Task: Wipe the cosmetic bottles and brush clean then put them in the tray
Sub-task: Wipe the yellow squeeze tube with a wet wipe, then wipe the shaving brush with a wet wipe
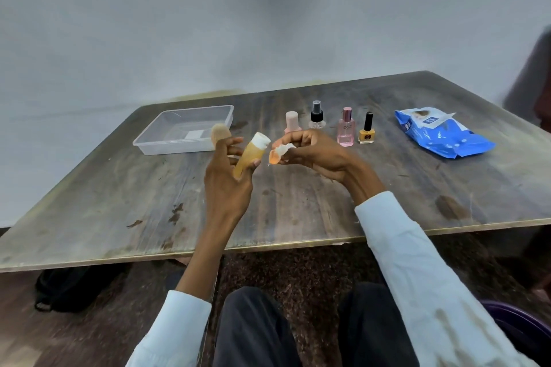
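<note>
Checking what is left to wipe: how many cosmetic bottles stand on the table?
4, in a row right of the clear plastic tray: pale pink bottle, clear black-topped spray bottle, pink perfume bottle, yellow black-capped nail polish. None looks hidden.

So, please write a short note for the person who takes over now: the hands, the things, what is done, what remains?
Left hand holds the tan tube, its neck uncapped. Right hand pinches a white wipe and an orange cap.
Tray holds no bottle. A brush shows behind the left hand's fingers.
Four bottles stand in a row on the table; wipes pack to their right.
Done: nothing in the tray. Left: everything.
</note>
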